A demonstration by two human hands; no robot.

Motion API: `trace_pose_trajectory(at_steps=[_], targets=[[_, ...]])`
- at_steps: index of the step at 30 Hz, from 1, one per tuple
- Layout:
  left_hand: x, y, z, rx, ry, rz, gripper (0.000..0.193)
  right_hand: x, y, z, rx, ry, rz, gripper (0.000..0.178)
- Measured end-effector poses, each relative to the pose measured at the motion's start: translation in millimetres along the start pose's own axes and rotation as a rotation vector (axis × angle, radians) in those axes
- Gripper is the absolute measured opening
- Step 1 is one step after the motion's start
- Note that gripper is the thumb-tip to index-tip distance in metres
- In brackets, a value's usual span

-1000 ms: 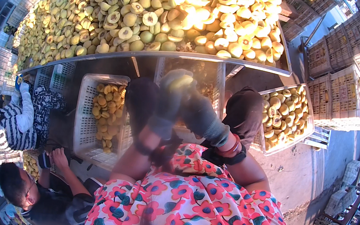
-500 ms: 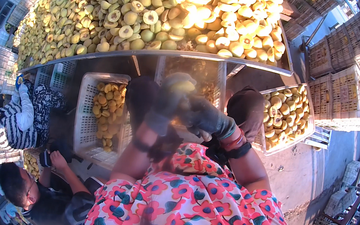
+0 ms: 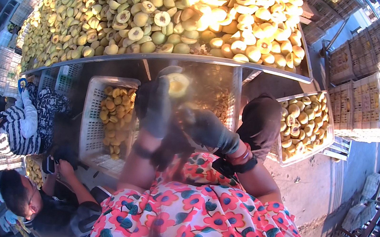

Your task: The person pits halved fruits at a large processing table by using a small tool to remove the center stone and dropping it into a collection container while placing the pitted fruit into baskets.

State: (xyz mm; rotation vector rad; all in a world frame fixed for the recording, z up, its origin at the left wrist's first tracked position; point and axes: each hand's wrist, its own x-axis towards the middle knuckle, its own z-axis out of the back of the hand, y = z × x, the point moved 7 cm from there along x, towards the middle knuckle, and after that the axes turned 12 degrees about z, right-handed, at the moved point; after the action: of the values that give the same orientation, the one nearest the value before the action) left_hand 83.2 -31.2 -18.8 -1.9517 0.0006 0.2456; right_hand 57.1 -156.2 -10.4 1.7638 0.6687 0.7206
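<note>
My left hand, in a grey glove, is raised just below the front edge of the table. It is closed on a yellow peach half, whose cut face with a round hollow is turned up. My right hand, also gloved, is beside it, lower and to the right, with fingers curled in. What those fingers hold, if anything, is blurred and hidden. Beyond both hands, a metal-edged table bears a heap of halved peaches. Under its edge stands a crate with small brownish pieces in it.
To the left is a white crate partly filled with peach halves; another fruit crate stands at the right. Stacked crates rise at far right. Two people sit at left, one in a striped top, one in black.
My hands have drawn apart. The left has turned and moved left with the peach half, showing its cut face; the right has moved slightly left and down.
</note>
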Motion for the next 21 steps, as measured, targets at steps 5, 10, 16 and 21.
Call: trace_pose_trajectory(at_steps=[5, 10, 16, 21], targets=[[-16.7, -38.5, 78.1, 0.315, -0.484, -0.088, 0.043, -7.6, -10.7, 20.2, -0.920, -0.136, 0.312, 0.011], [-19.9, -80.5, 194.6, 1.418, -1.115, -0.110, 0.042, -17.4, -97.2, 40.1, -1.406, 0.297, 0.095, 0.012], [109.7, -43.2, 115.1, 1.574, -0.626, 0.093, 0.045, -12.4, -111.1, 44.1, -1.445, 0.288, 0.177, 0.012], [174.3, -3.3, 110.8, 1.753, -0.487, 0.446, 0.059, -11.3, -86.8, 47.4, -1.384, 0.213, 0.122, 0.017]])
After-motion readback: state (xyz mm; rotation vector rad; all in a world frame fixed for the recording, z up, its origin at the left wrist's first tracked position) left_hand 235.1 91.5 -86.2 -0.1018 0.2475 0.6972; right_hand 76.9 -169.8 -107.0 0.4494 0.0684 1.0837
